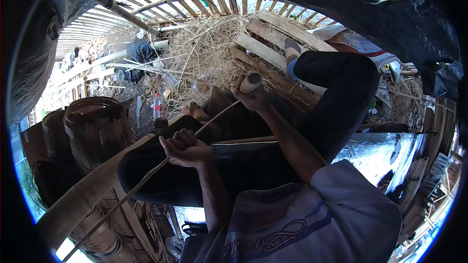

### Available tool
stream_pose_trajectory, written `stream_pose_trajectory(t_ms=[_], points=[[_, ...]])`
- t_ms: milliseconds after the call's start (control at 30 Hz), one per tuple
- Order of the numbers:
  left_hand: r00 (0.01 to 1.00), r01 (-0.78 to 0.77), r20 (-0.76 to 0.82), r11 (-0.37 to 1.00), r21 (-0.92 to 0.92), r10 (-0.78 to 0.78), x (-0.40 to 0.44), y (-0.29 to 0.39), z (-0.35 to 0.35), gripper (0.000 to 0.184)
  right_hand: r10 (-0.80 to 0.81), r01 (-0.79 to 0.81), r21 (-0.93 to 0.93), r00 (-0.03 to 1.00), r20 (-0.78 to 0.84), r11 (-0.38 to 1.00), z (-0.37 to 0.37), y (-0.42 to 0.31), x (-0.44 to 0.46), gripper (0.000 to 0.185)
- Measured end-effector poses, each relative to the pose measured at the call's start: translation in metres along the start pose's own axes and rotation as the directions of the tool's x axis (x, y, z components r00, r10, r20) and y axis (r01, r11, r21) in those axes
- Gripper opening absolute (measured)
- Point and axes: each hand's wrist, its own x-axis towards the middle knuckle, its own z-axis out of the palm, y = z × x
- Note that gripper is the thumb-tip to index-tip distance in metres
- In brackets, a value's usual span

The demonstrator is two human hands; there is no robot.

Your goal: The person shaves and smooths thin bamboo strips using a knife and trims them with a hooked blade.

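A long thin bamboo strip point(139, 185) runs from the lower left up across my lap. My left hand point(187, 148) is closed around it, above my dark-trousered leg. Farther up, at the strip's upper end, my right hand point(251, 98) is closed on a thick, round-ended wooden piece point(250, 84). The wooden piece looks like a handle; whatever it joins is hidden. The strip's tip meets my right hand. Beside my left knee a thick bamboo pole point(90, 192) slants toward the lower left.
Round containers made of bamboo strips point(97, 131) stand at the left. Straw point(200, 44) and litter cover the ground ahead, with a small plastic bottle point(157, 106). Wooden planks point(263, 51) lie near my foot. A slatted fence point(214, 2) closes the far side; dark sheeting point(414, 24) hangs overhead.
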Motion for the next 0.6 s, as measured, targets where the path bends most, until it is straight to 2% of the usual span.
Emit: stream_pose_trajectory(t_ms=[33,67,100,133,200,233,300,333,467,533,567,600], points=[[1.0,0.001,0.004,1.0,-0.008,-0.001,0.001,-0.001,0.002,0.049,0.012,-0.012,0.003,1.0,0.004,1.0,-0.001,0.013,-0.007,0.012],[1.0,0.006,0.014,1.0,-0.019,-0.005,0.0,0.001,0.003,0.048,-0.138,0.146,-0.212,0.989,0.051,0.966,-0.006,0.032,-0.017,0.013],[1.0,0.006,0.022,1.0,-0.024,-0.006,-0.002,0.004,0.002,0.048,-0.285,0.312,-0.41,0.95,0.127,0.857,-0.012,0.048,-0.02,0.013],[1.0,0.028,0.002,1.0,0.001,-0.028,-0.001,0.004,0.003,0.048,-0.306,0.33,-0.411,0.944,0.125,0.85,-0.016,0.056,-0.013,0.013],[0.998,0.053,-0.016,0.998,-0.017,-0.053,0.002,0.003,0.002,0.048,-0.176,0.191,-0.394,0.982,0.075,0.899,-0.015,0.073,-0.008,0.015],[0.998,0.054,-0.026,0.999,0.006,-0.054,0.0,0.005,-0.004,0.048,-0.154,0.172,-0.384,0.985,0.078,0.907,-0.01,0.064,-0.016,0.015],[0.999,-0.001,0.035,1.0,-0.016,0.001,0.001,-0.001,-0.003,0.049,0.039,-0.052,-0.167,0.996,-0.08,0.985,-0.012,0.039,-0.002,0.017],[1.0,-0.004,0.008,1.0,0.011,0.004,0.0,-0.001,-0.002,0.049,0.026,-0.034,-0.094,0.996,-0.085,0.995,-0.01,0.031,0.0,0.017],[0.999,0.008,0.042,1.0,-0.021,-0.007,-0.001,0.002,-0.006,0.05,0.08,-0.087,-0.098,0.994,-0.077,0.991,-0.012,0.05,-0.018,0.017],[0.999,0.023,0.024,1.0,-0.014,-0.022,0.004,0.001,0.0,0.05,-0.117,0.117,-0.369,0.993,0.023,0.922,-0.023,0.09,-0.019,0.02],[0.999,0.01,0.032,1.0,-0.029,-0.009,0.008,-0.003,0.004,0.05,-0.138,0.138,-0.367,0.99,0.026,0.92,-0.023,0.089,-0.005,0.02],[0.999,-0.011,0.045,1.0,0.001,0.011,0.005,-0.004,0.002,0.049,-0.061,0.047,-0.32,0.998,-0.034,0.946,-0.022,0.089,-0.004,0.021]])
